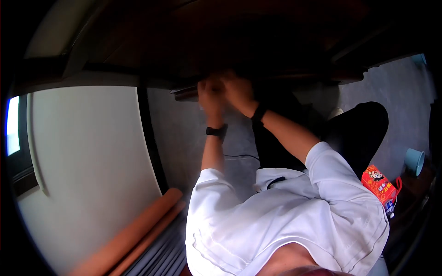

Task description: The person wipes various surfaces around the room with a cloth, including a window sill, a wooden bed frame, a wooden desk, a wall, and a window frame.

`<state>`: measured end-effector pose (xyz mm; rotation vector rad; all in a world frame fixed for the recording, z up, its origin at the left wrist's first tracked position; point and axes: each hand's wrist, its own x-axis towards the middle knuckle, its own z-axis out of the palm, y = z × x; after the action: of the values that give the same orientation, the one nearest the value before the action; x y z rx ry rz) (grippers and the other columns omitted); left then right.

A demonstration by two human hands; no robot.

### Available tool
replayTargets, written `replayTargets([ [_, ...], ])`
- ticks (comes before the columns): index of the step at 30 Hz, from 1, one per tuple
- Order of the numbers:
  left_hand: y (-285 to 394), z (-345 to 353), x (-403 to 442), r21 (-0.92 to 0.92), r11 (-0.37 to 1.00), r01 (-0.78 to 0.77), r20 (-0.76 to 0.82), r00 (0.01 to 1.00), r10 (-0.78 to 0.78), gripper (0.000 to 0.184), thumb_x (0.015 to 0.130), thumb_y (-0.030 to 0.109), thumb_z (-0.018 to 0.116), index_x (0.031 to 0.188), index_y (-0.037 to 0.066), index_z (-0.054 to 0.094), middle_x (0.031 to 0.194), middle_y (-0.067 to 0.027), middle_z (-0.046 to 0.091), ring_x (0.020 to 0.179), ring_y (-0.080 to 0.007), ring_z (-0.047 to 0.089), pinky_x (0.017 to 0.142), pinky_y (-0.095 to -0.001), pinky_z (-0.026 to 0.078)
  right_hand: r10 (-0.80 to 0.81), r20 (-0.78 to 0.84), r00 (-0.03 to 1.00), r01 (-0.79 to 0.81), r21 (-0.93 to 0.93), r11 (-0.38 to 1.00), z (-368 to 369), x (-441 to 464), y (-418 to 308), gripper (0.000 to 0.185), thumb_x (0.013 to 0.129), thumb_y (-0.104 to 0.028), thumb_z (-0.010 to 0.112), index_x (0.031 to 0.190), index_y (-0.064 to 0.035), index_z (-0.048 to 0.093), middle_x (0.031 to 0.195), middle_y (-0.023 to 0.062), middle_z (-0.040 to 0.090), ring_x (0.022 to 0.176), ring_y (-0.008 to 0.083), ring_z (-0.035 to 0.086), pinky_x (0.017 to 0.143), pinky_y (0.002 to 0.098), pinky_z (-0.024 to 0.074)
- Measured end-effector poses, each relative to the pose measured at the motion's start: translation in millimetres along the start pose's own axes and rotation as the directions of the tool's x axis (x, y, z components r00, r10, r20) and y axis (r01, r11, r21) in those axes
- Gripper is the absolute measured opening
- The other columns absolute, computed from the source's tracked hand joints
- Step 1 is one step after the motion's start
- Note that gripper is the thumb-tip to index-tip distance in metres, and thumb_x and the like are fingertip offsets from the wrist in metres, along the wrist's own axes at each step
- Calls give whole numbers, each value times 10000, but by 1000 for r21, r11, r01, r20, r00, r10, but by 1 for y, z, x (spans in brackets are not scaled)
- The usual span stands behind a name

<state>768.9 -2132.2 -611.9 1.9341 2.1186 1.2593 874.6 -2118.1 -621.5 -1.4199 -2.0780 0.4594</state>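
My left hand (211, 95) is raised to the front edge of a dark wooden piece of furniture (186, 94), its fingers curled. Close beside it is my right hand (238, 93), angled in from the right, with its fingers lost in shadow and blur. The two hands nearly meet, and whatever lies between them is too dark to make out. A black band sits on each wrist.
Orange-brown and grey rolls (133, 230) lean at the lower left beside a pale panel (92, 152). On the right are a red printed box (378, 184) and a light blue cup-shaped container (415, 162). A thin black cable (241, 155) crosses the grey floor.
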Motion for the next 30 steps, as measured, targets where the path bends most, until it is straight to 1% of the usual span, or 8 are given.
replayTargets([
  [2,16,14,-3,-14,999,-35,49,998,36,212,780,191,744,930,70,657,1015,-153,614,864,-382,627,681,-453,542,68,19,998,-68,-14,998,-31,-4,12,263,934,-188,614,1165,-73,665,1137,150,643,845,292,688,688,385,580],
  [6,61,41,-11,-17,987,-158,116,980,159,250,791,153,717,1039,124,699,977,-128,614,817,-345,641,641,-431,548,258,23,966,-258,9,966,-89,-20,39,306,822,-77,648,1125,-106,684,1180,157,644,845,348,687,709,443,574],
  [8,84,59,-13,-44,979,-200,132,970,204,222,771,167,727,988,126,698,958,-129,614,810,-342,643,630,-440,549,337,14,941,-337,-24,941,-109,-27,57,324,804,-64,655,1124,-101,684,1159,165,643,849,371,680,715,456,572],
  [11,112,74,-13,-53,979,-197,216,955,204,208,770,146,703,977,119,695,976,-145,623,819,-357,640,634,-452,550,282,-243,928,-304,-58,951,-116,-39,87,165,846,-184,680,992,-126,730,908,147,711,731,346,695,630,459,568],
  [16,115,57,-8,19,990,-140,360,925,124,218,779,137,704,996,130,720,1032,-116,655,838,-363,674,669,-458,565,294,-164,942,-300,-8,954,-113,-39,82,187,821,-142,683,999,-103,725,950,151,697,743,363,687,644,458,561],
  [19,109,39,-4,63,991,-116,323,942,90,255,786,112,695,1039,124,719,1074,-111,659,852,-364,675,661,-457,560,253,-179,951,-249,42,968,-99,-34,70,217,795,-120,696,1008,-93,724,977,147,688,783,345,683,658,438,559],
  [26,122,59,-8,64,967,-247,346,914,211,268,790,127,712,1057,112,710,1054,-116,651,842,-362,670,640,-437,556,290,-266,919,-266,126,956,-113,-46,93,247,781,-140,711,1026,-112,721,926,123,677,801,316,680,652,419,556],
  [30,182,94,-12,-31,923,-383,368,854,367,298,780,169,744,1065,100,694,1052,-118,648,837,-354,672,643,-438,562,388,-402,829,-380,104,919,-146,-64,135,243,816,-192,685,1054,-160,722,903,101,675,773,335,678,634,435,556],
])
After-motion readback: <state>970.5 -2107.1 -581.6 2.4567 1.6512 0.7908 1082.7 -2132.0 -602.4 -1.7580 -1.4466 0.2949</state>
